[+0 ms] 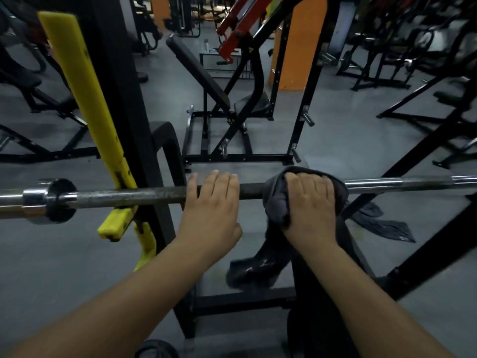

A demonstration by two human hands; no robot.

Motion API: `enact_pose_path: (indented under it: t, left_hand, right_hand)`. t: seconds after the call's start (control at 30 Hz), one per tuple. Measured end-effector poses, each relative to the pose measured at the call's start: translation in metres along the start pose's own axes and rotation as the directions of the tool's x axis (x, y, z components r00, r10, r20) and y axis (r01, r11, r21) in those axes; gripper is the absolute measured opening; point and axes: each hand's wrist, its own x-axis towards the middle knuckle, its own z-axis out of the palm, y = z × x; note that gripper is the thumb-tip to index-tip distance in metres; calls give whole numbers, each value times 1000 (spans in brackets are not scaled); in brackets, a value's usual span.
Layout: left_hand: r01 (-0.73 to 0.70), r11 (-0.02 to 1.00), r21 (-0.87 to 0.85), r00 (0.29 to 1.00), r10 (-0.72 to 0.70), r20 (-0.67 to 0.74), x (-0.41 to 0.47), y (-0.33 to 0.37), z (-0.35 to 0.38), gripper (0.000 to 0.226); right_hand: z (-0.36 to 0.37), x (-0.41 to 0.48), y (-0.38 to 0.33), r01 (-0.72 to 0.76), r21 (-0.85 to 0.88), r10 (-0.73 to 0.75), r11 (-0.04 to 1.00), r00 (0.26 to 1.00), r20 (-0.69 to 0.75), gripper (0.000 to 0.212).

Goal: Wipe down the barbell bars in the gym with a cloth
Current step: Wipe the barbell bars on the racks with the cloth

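Note:
A steel barbell bar (124, 196) runs across the view at chest height, resting on a rack hook at the left. My left hand (213, 202) is laid over the dark middle part of the bar, fingers curled over its top. To its right, my right hand (311, 202) presses a dark grey cloth (277, 202) around the bar. The cloth's loose end hangs down below the bar. The chrome section of the bar (402, 182) continues to the right of the cloth.
A black rack upright with a yellow guard (85, 99) stands at the left, just behind the bar. An incline bench (198, 73) and other black machine frames stand beyond. Another dark cloth (384, 226) lies on the grey floor at the right.

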Motion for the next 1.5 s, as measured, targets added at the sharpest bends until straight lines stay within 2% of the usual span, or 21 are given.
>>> enact_pose_path:
  t: [0.07, 0.17, 0.27, 0.37, 0.43, 0.53, 0.6, 0.67, 0.77, 0.8, 0.87, 0.93, 0.97, 1.03, 1.1, 1.17, 1.23, 1.3, 1.33, 1.4, 1.5]
  left_hand:
    - [21, 1000, 1, 1000, -21, -17, 2, 11, 4, 91]
    - [32, 999, -5, 995, -33, -98, 1, 12, 14, 89]
    - [-5, 1000, 13, 987, 7, -163, -2, 6, 19, 86]
    - [54, 998, 19, 986, -51, -156, 0, 14, 18, 85]
    - [103, 995, 13, 986, -100, -134, 6, 27, 14, 86]
    - [51, 999, 1, 992, -50, -116, 12, 49, 13, 89]
    - [17, 1000, -15, 992, -19, -127, 13, 61, 13, 92]
    - [-1, 1000, -28, 994, -2, -112, 11, 68, 14, 93]
    - [-12, 999, -46, 995, 7, -101, 12, 75, 13, 93]
    - [-27, 998, -53, 995, 21, -101, 14, 80, 12, 94]
    - [-62, 996, -67, 991, 54, -120, 20, 91, 12, 94]
    - [-82, 994, -71, 990, 73, -118, 27, 104, 11, 92]
    - [-77, 995, -65, 992, 70, -106, 29, 108, 12, 92]
    - [-59, 997, -54, 993, 53, -101, 31, 112, 15, 95]
    - [-48, 998, -35, 992, 43, -120, 31, 110, 19, 99]
    - [-55, 998, -17, 988, 52, -148, 30, 108, 25, 100]
    - [-63, 998, -27, 983, 58, -173, 31, 108, 26, 100]
    - [-71, 997, -20, 981, 66, -185, 31, 110, 26, 98]
    - [-66, 998, -12, 982, 63, -180, 30, 111, 26, 97]
    - [-26, 1000, 5, 989, 26, -147, 31, 115, 19, 97]
    - [-7, 1000, -25, 998, 5, -68, 45, 137, 9, 94]
  right_hand:
    - [-1, 0, -4, 33, 8, -33, 999, 999, 22, 76]
    - [-8, 1, 41, 176, 18, -177, 984, 983, 57, 83]
    - [-11, -1, 84, 36, -20, -36, 999, 999, 9, 81]
    - [-7, -1, 48, -68, -30, 68, 997, 998, -8, 73]
    - [-4, -3, 22, 36, -16, -35, 999, 999, 33, 78]
    - [-12, -1, 41, 168, 58, -171, 984, 983, 63, 76]
    - [-10, -6, 84, 113, 24, -113, 993, 994, 11, 75]
    - [-6, -13, 111, -31, 1, 31, 1000, 998, -50, 76]
    - [4, -15, 82, -224, 21, 225, 974, 971, -80, 84]
    - [6, -15, 67, -210, 37, 212, 977, 974, -74, 89]
    - [4, -17, 56, -37, 70, 41, 997, 998, -55, 91]
    - [-3, -15, 86, 99, 50, -97, 994, 994, -55, 88]
    - [-4, -15, 111, 91, 30, -89, 995, 994, -63, 86]
    - [-7, -15, 152, -29, -7, 28, 1000, 996, -85, 83]
    - [-4, -16, 148, -171, 29, 173, 985, 981, -83, 78]
    - [2, -19, 121, -224, 103, 232, 969, 970, -67, 80]
    - [2, -23, 110, -87, 133, 93, 987, 995, -36, 84]
    - [-6, -19, 142, 77, 74, -76, 994, 997, -22, 84]
    - [-8, -16, 167, 90, 41, -89, 995, 996, -27, 83]
    - [-13, -10, 200, 5, 2, -5, 1000, 999, -45, 77]
    - [-6, -8, 173, -162, 17, 163, 987, 984, -69, 70]
